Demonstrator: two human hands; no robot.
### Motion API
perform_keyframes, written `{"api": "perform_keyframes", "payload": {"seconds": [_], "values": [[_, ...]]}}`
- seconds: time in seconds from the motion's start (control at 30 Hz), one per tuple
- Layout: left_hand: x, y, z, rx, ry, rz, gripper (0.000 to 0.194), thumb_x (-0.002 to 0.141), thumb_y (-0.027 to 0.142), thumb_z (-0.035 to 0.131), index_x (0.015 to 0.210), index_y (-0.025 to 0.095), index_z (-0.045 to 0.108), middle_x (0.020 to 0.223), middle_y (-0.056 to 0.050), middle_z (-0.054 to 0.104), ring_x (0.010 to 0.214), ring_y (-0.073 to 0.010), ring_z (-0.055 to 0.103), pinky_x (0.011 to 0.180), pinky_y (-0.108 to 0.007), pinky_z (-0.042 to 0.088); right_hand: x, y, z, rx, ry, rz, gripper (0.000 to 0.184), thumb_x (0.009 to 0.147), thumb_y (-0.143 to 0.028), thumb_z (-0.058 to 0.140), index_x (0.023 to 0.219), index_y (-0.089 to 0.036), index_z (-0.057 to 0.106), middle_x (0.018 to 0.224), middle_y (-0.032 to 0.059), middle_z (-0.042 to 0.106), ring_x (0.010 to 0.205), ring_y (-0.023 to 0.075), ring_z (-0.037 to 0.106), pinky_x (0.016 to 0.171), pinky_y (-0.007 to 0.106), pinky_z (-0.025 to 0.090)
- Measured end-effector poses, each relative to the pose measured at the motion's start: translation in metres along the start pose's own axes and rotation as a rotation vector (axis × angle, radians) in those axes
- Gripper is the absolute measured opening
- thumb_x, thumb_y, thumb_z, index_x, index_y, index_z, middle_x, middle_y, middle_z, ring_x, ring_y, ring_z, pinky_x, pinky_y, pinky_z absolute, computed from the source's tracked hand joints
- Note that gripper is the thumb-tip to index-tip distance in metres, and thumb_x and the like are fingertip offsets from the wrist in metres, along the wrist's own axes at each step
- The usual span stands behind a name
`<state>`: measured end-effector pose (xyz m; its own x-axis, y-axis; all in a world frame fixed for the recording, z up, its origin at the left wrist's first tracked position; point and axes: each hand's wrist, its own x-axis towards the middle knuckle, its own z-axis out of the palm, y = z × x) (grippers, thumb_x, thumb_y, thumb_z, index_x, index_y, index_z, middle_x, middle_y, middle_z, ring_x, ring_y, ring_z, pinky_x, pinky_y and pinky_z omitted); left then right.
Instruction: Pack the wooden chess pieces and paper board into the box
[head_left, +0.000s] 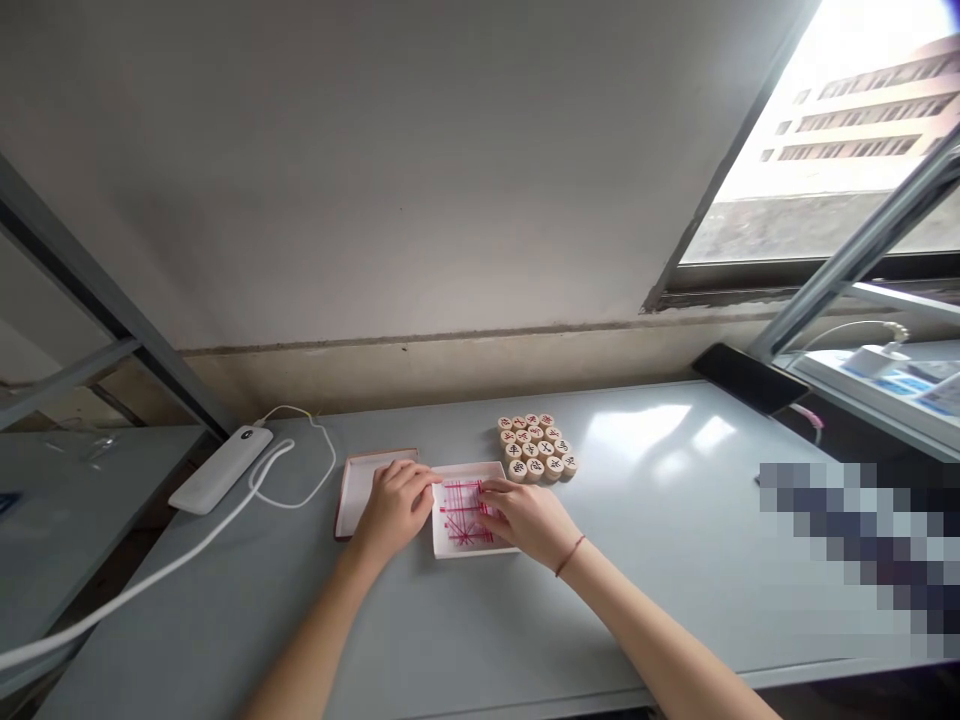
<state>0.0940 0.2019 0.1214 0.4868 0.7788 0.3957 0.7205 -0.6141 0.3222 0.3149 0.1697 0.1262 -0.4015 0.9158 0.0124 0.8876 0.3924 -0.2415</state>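
Note:
A shallow white box (444, 548) lies on the desk with a folded xiangqi board sheet (459, 520), printed in red lines, inside it. My left hand (396, 500) has its fingers bent together at the box's left wall, and its thumb is tucked close to that wall. Over the right part of the box, my right hand (531, 518) has thumb and fingers on the sheet, hiding its right side. Behind the box, wooden xiangqi pieces (535, 448) stand in a tight block of rows, with red and black characters on top. The box lid (352, 495) lies inside-up, partly behind my left hand.
On the left of the grey desk (645, 600) lies a white power bank or phone (221, 470) with a white cable (187, 555). A dark flat object (750, 378) rests at the back right near a metal post (862, 225). The wall borders the desk's far edge.

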Motion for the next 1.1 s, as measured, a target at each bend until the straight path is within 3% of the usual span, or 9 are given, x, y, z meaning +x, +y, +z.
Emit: {"api": "perform_keyframes", "payload": {"seconds": [0.23, 0.33, 0.47, 0.7, 0.83, 1.1], "values": [[-0.002, 0.006, -0.001, 0.015, -0.028, 0.005, 0.025, 0.085, 0.014, 0.047, 0.092, 0.023, 0.068, 0.092, -0.002, 0.070, 0.096, -0.0191, 0.057, 0.085, -0.036, 0.035, -0.001, 0.001, 0.003, 0.059, 0.031, -0.001, 0.027, 0.090, -0.034, 0.048, 0.105, -0.027, 0.070, 0.122, 0.0031, 0.064, 0.090, 0.0199, 0.067, 0.068, 0.026, 0.052], [-0.003, 0.016, -0.005, 0.050, -0.028, 0.024, 0.020, 0.083, 0.018, 0.050, 0.089, 0.024, 0.069, 0.091, -0.002, 0.070, 0.097, -0.0213, 0.057, 0.086, -0.039, 0.033, 0.002, 0.013, -0.001, 0.099, 0.131, 0.016, 0.029, 0.092, -0.035, 0.045, 0.102, -0.025, 0.070, 0.120, 0.0041, 0.064, 0.092, 0.0181, 0.066, 0.072, 0.025, 0.050], [-0.007, 0.033, -0.003, 0.023, -0.107, 0.108, 0.018, 0.084, 0.026, 0.053, 0.094, 0.025, 0.068, 0.099, -0.004, 0.070, 0.101, -0.0232, 0.057, 0.087, -0.041, 0.030, 0.020, 0.038, -0.014, 0.061, 0.259, 0.166, 0.032, 0.093, -0.032, 0.039, 0.106, -0.021, 0.066, 0.115, 0.0076, 0.064, 0.086, 0.0171, 0.064, 0.069, 0.025, 0.048], [-0.019, 0.045, 0.014, -0.049, -0.315, 0.211, 0.025, 0.085, 0.036, 0.057, 0.105, 0.026, 0.066, 0.114, -0.004, 0.065, 0.101, -0.0210, 0.058, 0.091, -0.040, 0.029, 0.074, 0.055, -0.027, -0.104, 0.068, 0.422, 0.030, 0.088, -0.032, 0.042, 0.110, -0.021, 0.060, 0.109, 0.0096, 0.064, 0.085, 0.0222, 0.064, 0.065, 0.028, 0.042], [-0.022, 0.048, 0.017, -0.036, -0.332, 0.245, 0.023, 0.087, 0.031, 0.054, 0.107, 0.028, 0.064, 0.110, -0.002, 0.066, 0.100, -0.0192, 0.058, 0.091, -0.039, 0.028, 0.089, 0.050, -0.025, -0.117, -0.001, 0.472, 0.026, 0.085, -0.029, 0.046, 0.102, -0.019, 0.063, 0.102, 0.0121, 0.066, 0.085, 0.0251, 0.065, 0.065, 0.030, 0.043], [-0.024, 0.049, 0.017, -0.073, -0.319, 0.270, 0.021, 0.088, 0.024, 0.051, 0.103, 0.028, 0.065, 0.107, -0.001, 0.067, 0.098, -0.0176, 0.058, 0.089, -0.037, 0.030, 0.099, 0.044, -0.021, -0.104, -0.018, 0.488, 0.022, 0.082, -0.017, 0.049, 0.093, -0.016, 0.068, 0.097, 0.0150, 0.070, 0.085, 0.0257, 0.067, 0.064, 0.029, 0.044]]}}
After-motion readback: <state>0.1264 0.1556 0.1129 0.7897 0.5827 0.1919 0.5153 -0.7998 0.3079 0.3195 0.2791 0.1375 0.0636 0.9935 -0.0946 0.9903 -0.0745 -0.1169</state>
